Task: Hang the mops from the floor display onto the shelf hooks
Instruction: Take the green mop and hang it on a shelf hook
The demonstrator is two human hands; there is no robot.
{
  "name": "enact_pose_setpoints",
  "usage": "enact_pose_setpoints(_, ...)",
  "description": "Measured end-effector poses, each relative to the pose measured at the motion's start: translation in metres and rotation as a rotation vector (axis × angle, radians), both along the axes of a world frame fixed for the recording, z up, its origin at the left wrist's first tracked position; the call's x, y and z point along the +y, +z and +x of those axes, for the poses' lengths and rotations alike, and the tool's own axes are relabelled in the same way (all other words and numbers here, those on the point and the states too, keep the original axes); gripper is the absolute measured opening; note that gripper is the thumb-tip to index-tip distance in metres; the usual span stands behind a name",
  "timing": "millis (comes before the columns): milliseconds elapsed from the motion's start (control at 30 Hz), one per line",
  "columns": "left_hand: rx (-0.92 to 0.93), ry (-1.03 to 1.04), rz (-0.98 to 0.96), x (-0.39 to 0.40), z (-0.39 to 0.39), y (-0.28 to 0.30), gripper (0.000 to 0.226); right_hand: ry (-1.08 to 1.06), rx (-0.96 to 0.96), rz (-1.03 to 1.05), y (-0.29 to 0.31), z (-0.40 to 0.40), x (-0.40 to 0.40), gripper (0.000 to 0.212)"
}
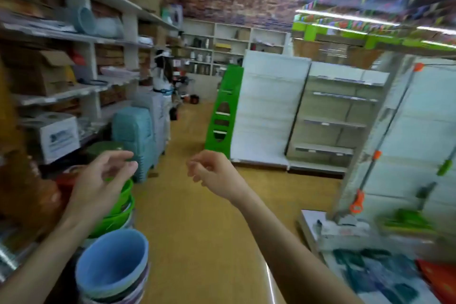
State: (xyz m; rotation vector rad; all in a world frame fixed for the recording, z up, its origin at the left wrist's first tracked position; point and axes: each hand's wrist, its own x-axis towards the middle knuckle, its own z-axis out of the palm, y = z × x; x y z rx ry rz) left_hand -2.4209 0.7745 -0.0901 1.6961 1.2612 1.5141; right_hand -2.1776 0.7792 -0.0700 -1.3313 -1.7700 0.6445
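Pretty blurry shot, but here's what shows. Both hands are up in front of the camera and neither has anything in it. The left hand (pixel 98 180) has its fingers loosely spread, palm turned in; the right hand (pixel 212 175) is half curled with the fingers drawn together a bit, gripping nothing.

The mops are over on the right, well apart from both hands. An orange-trimmed mop (pixel 385 140) stands tilted against the white shelf unit (pixel 419 131), its head down on the low base. A green mop (pixel 419 215) sits just beside it, further right, too smeared to say how it's propped.

Container-wise: bottom left there's a blue bucket (pixel 111 264) on top of a stack of others, and the inside looks empty. Just behind it is a nest of green basins (pixel 121 207), one inside the next, nothing visible in the top one. Further back stands a pile of pale blue stools (pixel 134 133). A white cardboard box (pixel 59 138) sits closed on the left shelving (pixel 74 37), whose upper levels hold brown cartons and a blue basket (pixel 85 20) tipped on its side; can't tell what's in them.
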Motion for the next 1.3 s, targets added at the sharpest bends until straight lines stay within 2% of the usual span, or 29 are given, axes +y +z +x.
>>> enact_pose_setpoints(67,-0.031,-0.119,0.044,0.004,0.039,0.018,0.03,-0.118,0.0,0.032,0.016,0.04,-0.019,0.013)
enact_pose_setpoints(267,-0.033,-0.451,0.132,-0.006,0.167,0.058,0.041,-0.407,0.026,0.12,0.058,0.136,-0.096,0.02)
enact_pose_setpoints(400,-0.035,-0.622,0.161,-0.028,0.236,0.076,0.036,-0.587,-0.014,0.194,0.075,0.176,-0.151,0.015)
enact_pose_setpoints(567,-0.063,-0.794,0.204,-0.055,0.286,0.09,0.023,-0.758,-0.051,0.189,0.086,0.209,-0.209,0.019)
enact_pose_setpoints(733,-0.039,-0.915,0.214,-0.085,0.318,0.091,0.03,-0.876,0.004,0.212,0.086,0.235,-0.258,0.013)
enact_pose_setpoints(1000,0.001,-0.963,0.212,-0.099,0.337,0.091,0.027,-1.009,0.023,0.216,0.082,0.258,-0.3,0.019)
enact_pose_setpoints(1167,-0.006,-0.946,0.203,-0.101,0.333,0.094,0.032,-1.004,0.042,0.209,0.082,0.259,-0.298,0.019)
enact_pose_setpoints(1300,-0.001,-0.918,0.191,-0.096,0.325,0.094,0.022,-0.961,0.051,0.207,0.083,0.257,-0.285,0.017)
